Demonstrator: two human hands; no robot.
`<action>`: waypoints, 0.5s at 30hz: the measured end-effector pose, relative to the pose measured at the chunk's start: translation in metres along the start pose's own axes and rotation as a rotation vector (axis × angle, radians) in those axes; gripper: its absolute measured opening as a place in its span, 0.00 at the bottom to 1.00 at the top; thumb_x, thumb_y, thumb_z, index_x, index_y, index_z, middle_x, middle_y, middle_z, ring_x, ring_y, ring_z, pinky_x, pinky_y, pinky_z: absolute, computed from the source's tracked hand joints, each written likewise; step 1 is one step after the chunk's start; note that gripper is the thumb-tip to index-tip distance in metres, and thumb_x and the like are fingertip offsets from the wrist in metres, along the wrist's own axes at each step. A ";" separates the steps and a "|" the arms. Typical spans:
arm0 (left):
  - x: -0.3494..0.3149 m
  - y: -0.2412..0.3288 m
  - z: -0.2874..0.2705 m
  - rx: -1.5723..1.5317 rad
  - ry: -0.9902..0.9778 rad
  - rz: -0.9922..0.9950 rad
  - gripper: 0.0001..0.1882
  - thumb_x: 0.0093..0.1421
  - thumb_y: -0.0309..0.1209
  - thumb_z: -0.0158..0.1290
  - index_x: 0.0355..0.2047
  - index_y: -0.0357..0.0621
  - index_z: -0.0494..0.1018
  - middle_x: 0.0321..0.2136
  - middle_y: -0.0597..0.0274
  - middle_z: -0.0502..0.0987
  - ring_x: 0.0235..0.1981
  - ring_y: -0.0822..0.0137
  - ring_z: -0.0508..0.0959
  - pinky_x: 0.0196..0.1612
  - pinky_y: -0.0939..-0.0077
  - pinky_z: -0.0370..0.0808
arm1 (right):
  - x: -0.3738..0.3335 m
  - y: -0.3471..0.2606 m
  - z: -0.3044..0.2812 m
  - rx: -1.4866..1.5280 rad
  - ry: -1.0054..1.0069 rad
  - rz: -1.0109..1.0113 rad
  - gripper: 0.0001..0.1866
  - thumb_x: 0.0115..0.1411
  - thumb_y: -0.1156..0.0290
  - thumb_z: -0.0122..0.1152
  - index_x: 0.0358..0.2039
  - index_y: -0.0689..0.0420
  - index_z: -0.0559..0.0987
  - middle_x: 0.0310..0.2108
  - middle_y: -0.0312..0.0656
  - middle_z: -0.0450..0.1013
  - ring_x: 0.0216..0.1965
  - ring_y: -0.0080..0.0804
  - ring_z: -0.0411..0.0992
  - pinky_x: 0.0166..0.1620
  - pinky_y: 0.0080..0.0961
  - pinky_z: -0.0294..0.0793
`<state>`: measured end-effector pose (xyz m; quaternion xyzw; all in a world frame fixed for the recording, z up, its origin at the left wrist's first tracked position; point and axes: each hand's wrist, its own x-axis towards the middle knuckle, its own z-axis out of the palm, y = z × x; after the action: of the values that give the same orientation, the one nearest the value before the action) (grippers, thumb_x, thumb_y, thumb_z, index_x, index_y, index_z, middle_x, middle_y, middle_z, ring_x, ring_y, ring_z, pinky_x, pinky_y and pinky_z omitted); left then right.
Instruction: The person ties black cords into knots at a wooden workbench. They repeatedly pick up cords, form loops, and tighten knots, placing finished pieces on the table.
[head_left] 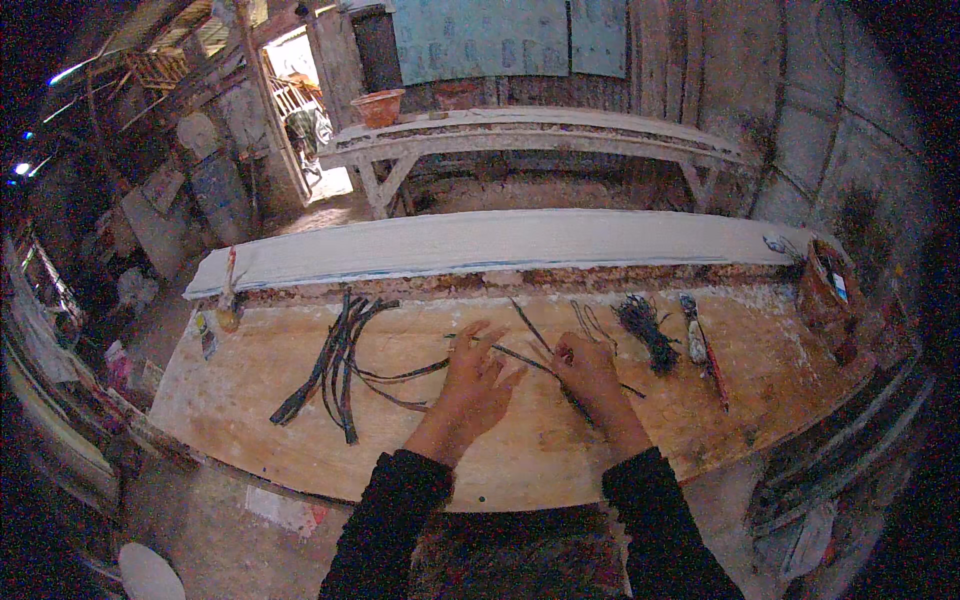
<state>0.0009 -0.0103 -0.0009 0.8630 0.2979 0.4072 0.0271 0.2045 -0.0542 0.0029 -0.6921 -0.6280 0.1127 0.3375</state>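
Observation:
My left hand (474, 388) is over the wooden board with its fingers apart, beside a long thin dark strip (523, 358) that crosses between my hands. My right hand (592, 382) is closed, thumb and fingertips pinched together where dark strips cross; its fingers partly hide the grip. One end of a strip (527, 322) slants up and away from that hand, and other ends show below and to its right. Left of my hands lies a loose bunch of flat dark strips (347, 365), some trailing toward my left hand. A bundle of thin dark cord (648, 332) rests to the right.
A slim red tool (714, 368) lies right of the cord, and a brown container (828, 290) stands at the board's right end. A small bottle (228, 312) is at the far left. Behind the board (400, 465) runs a long pale slab (500, 243); farther back stands a bench (540, 130).

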 end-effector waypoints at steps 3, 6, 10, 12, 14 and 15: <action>0.001 0.000 0.008 -0.013 -0.043 -0.114 0.22 0.49 0.34 0.62 0.47 0.53 0.75 0.62 0.49 0.54 0.61 0.41 0.55 0.60 0.40 0.51 | -0.001 -0.002 0.010 0.229 -0.119 -0.052 0.09 0.52 0.67 0.62 0.30 0.59 0.75 0.27 0.47 0.75 0.30 0.40 0.74 0.35 0.36 0.72; -0.001 -0.005 0.009 0.051 -0.036 -0.151 0.26 0.46 0.39 0.64 0.48 0.56 0.75 0.61 0.49 0.55 0.63 0.42 0.50 0.60 0.32 0.42 | -0.011 -0.016 0.008 0.377 -0.210 -0.052 0.10 0.57 0.65 0.57 0.32 0.60 0.74 0.29 0.48 0.74 0.31 0.41 0.72 0.39 0.37 0.70; 0.008 0.017 -0.016 -0.113 0.066 -0.198 0.25 0.44 0.40 0.64 0.46 0.59 0.76 0.59 0.50 0.58 0.63 0.44 0.51 0.59 0.30 0.41 | -0.016 -0.030 0.001 0.514 -0.334 0.011 0.09 0.60 0.66 0.58 0.33 0.59 0.74 0.29 0.41 0.73 0.32 0.32 0.71 0.40 0.31 0.70; 0.004 0.005 -0.013 -0.040 0.013 -0.135 0.24 0.44 0.39 0.64 0.45 0.59 0.76 0.55 0.52 0.63 0.61 0.48 0.57 0.59 0.30 0.42 | -0.017 -0.038 -0.001 0.562 -0.345 0.041 0.08 0.60 0.67 0.59 0.33 0.58 0.75 0.28 0.38 0.72 0.31 0.28 0.70 0.39 0.28 0.70; 0.001 -0.010 -0.005 0.042 -0.081 -0.073 0.24 0.44 0.38 0.64 0.44 0.57 0.76 0.50 0.55 0.69 0.57 0.52 0.64 0.58 0.30 0.44 | -0.019 -0.040 -0.001 0.647 -0.309 0.071 0.07 0.60 0.68 0.59 0.34 0.58 0.75 0.28 0.35 0.71 0.30 0.25 0.68 0.37 0.26 0.70; 0.000 -0.015 -0.002 0.064 -0.117 -0.066 0.24 0.44 0.38 0.64 0.44 0.56 0.76 0.47 0.56 0.71 0.54 0.54 0.67 0.58 0.30 0.44 | -0.017 -0.037 0.002 0.682 -0.310 0.126 0.06 0.61 0.69 0.59 0.34 0.58 0.76 0.28 0.35 0.71 0.30 0.25 0.68 0.36 0.25 0.70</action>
<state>-0.0079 0.0019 -0.0035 0.8755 0.3368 0.3451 0.0305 0.1709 -0.0707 0.0196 -0.5522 -0.5540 0.4391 0.4419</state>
